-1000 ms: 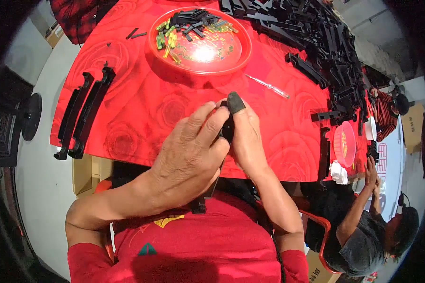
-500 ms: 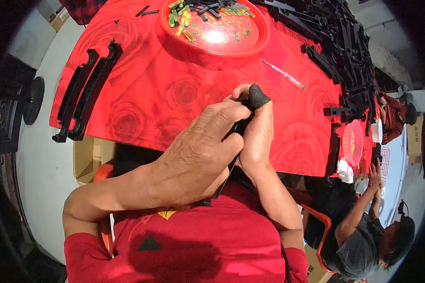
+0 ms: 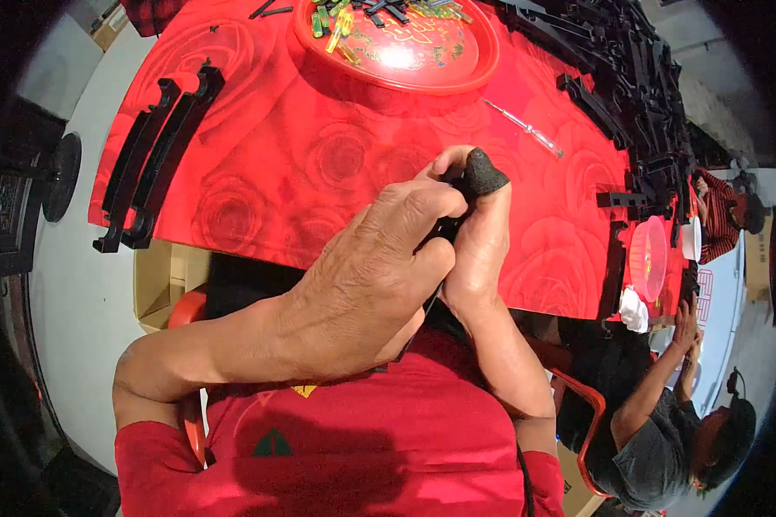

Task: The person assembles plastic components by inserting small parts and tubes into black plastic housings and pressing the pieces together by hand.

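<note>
left hand [image 3: 366, 263]: grip's curled round a black part [image 3: 447, 228], mostly hidden tbh | right hand [image 3: 481, 250]: grip's pinching it too, dark thumb cover [image 3: 486, 175] on | part's mid-scene, near desk [image 3: 267, 181] edge | tray [image 3: 422, 84] far, screwdriver [image 3: 535, 135] right

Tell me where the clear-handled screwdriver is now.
The clear-handled screwdriver lies right of centre in the head view, on the red tablecloth, beyond the right hand, between the round red tray and the pile of black parts.
</note>
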A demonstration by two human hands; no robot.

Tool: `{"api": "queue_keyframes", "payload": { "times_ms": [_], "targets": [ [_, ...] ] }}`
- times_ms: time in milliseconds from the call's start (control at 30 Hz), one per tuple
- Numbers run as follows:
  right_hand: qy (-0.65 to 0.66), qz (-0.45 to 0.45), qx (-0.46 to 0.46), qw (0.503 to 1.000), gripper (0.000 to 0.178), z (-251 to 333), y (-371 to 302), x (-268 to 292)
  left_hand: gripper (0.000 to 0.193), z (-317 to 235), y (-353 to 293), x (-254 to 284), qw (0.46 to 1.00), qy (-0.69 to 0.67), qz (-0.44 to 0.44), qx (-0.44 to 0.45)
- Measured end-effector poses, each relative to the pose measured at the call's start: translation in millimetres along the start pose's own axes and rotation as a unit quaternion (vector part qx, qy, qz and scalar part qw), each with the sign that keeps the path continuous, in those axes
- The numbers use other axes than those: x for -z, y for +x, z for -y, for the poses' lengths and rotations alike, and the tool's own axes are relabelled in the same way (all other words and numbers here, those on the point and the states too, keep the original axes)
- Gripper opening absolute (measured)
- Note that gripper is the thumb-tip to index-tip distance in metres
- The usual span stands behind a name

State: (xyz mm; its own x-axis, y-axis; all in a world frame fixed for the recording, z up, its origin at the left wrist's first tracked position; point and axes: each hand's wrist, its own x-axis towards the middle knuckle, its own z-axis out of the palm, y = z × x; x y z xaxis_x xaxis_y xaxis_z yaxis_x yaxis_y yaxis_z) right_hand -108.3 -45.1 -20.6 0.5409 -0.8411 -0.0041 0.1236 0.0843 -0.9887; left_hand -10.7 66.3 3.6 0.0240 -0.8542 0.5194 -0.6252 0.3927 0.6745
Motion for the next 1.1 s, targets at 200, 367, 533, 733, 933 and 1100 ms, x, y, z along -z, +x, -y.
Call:
{"api": "queue_keyframes", "payload": {
  "times_ms": [200, 367, 533, 733, 933, 1100],
  "targets": [
    [-0.008, 0.040, 0.009, 0.999, 0.031, 1.7, -1.5, 4.0, 0.031, -0.4, 0.2, -0.2, 1.000, 0.003, 0.001, -0.001],
    [-0.028, 0.054, 0.020, 0.998, 0.031, -2.4, -1.3, 6.2, 0.032, -0.4, -2.3, -2.0, 1.000, 0.003, 0.000, 0.003],
    [-0.009, 0.057, 0.025, 0.998, 0.031, -1.0, -1.9, 4.7, 0.032, -2.2, -0.7, 0.6, 1.000, 0.006, 0.004, -0.002],
    [0.076, 0.061, -0.026, 0.995, 0.034, 2.5, 7.9, 10.5, 0.031, -1.2, 0.7, 1.3, 0.996, 0.075, 0.038, -0.021],
    [0.332, 0.009, -0.092, 0.939, 0.044, 18.4, 7.5, 16.8, 0.067, -21.6, -5.6, -3.0, 0.996, 0.032, -0.041, 0.069],
    [0.293, 0.017, 0.001, 0.956, 0.038, 21.6, 2.4, 20.8, 0.065, -27.1, -11.3, -14.7, 0.957, -0.186, 0.010, 0.223]
  ]
}}
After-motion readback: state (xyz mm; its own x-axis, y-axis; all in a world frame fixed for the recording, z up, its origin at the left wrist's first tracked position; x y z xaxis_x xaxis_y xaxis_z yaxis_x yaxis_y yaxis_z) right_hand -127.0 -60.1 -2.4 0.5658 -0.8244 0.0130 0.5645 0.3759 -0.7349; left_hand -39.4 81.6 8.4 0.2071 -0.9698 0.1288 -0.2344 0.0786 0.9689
